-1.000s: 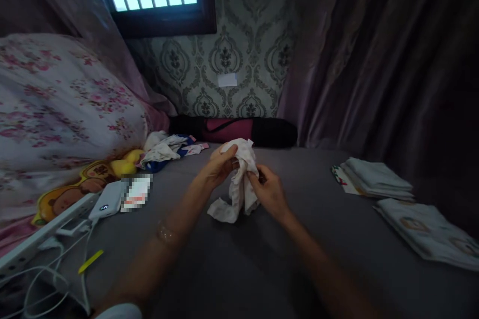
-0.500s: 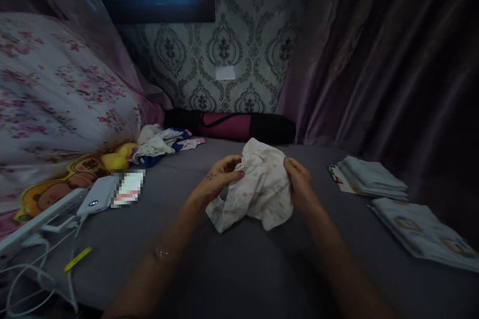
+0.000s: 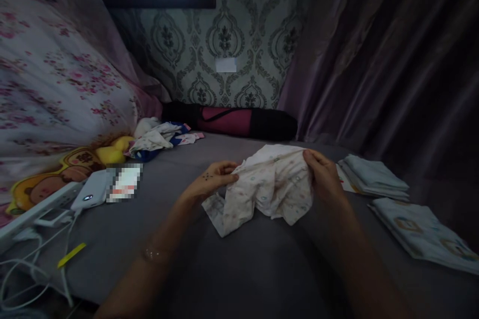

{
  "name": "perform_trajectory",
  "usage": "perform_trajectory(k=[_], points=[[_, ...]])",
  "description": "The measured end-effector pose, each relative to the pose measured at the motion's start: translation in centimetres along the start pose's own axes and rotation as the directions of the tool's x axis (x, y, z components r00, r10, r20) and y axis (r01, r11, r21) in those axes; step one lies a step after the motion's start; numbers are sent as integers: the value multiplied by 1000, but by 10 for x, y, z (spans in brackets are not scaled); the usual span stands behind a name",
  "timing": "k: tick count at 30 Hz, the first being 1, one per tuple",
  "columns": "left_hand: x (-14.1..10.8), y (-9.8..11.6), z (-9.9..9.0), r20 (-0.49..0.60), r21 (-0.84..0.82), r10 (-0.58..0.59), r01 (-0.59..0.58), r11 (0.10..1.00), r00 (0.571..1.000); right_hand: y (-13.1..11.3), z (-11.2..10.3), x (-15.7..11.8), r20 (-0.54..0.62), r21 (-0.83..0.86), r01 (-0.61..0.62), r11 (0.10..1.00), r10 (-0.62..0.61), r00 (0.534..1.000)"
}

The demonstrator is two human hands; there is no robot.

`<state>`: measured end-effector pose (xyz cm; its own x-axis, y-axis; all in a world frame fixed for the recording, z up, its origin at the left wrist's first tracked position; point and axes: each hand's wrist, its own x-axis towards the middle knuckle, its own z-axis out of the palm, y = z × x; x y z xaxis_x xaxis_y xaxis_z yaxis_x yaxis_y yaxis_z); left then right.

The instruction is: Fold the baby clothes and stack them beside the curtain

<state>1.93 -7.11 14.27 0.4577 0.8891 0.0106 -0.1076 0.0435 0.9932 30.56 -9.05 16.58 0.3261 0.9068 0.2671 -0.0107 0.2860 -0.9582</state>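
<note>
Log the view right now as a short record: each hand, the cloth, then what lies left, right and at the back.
Left hand: pinches the left edge of the white patterned cloth
Right hand: grips its upper right corner
Cloth state: spread between the hands, creased, lower edges hanging unevenly; contact with the grey sheet unclear
Left side: white device, yellow strip, crumpled clothes
Right side: folded pale cloths; nearer, a folded printed cloth
Back: long black and maroon bag along the patterned wall

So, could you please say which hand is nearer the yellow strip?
Left. The left hand is beyond the yellow strip and to its right; the right hand is farther right.
</note>
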Motion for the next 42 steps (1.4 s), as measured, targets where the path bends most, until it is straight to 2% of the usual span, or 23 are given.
perform_trajectory(k=[3, 6, 9, 11, 13, 15, 17, 19, 23, 25, 28, 32, 33, 36, 39, 42], points=[[-4, 3, 0, -33, 119, 15, -11, 993, 999, 3, -2, 4, 17, -56, 56, 997, -55, 998], [-7, 6, 0, -109, 164, 92, -74, 984, 990, 10, -3, 9, 25, -223, 181, 958, -180, 983], [-9, 6, 2, -84, 103, 66, -57, 993, 994, 17, -3, 13, 38, -489, 323, 811, -350, 936], [-9, 4, 7, -38, 17, -10, 10, 1000, 999, 19, 1, 11, 29, -640, 347, 686, -430, 902], [-7, 0, 15, -30, -80, -66, 63, 995, 997, 16, 9, 1, 28, -691, 349, 633, -459, 888], [-5, -4, 26, -39, -163, -72, 65, 985, 997, 10, 21, -14, 84, -630, 344, 696, -379, 922], [-4, -7, 39, -12, -221, -49, 45, 974, 999, 4, 33, -30, 225, -518, 267, 813, -172, 959], [-5, -8, 51, 35, -243, -19, 27, 970, 999, -1, 42, -43, 321, -462, 172, 870, -17, 947], [-11, -4, 68, 168, -199, 43, -9, 980, 985, -4, 43, -53, 358, -341, 64, 938, 67, 932], [-12, -2, 71, 214, -128, 56, -29, 991, 975, -3, 39, -53, 404, -243, -20, 970, 120, 907], [-7, -4, 67, 174, 12, 88, -91, 996, 981, 0, 33, -51, 403, -158, -134, 978, 188, 896], [5, -15, 52, -25, 166, 201, -195, 967, 979, 1, 24, -49, 398, -81, -298, 951, 305, 865], [7, -19, 48, -45, 221, 218, -203, 954, 975, 0, 22, -49, 396, -63, -338, 939, 335, 855], [12, -29, 42, 51, 373, 188, -193, 908, 981, -7, 19, -49, 394, -17, -431, 902, 403, 826], [13, -36, 44, 162, 415, 111, -169, 894, 981, -16, 18, -51, 435, 13, -459, 888, 408, 803], [10, -38, 51, 245, 374, 40, -133, 918, 969, -23, 16, -54, 412, 4, -418, 908, 379, 828]])
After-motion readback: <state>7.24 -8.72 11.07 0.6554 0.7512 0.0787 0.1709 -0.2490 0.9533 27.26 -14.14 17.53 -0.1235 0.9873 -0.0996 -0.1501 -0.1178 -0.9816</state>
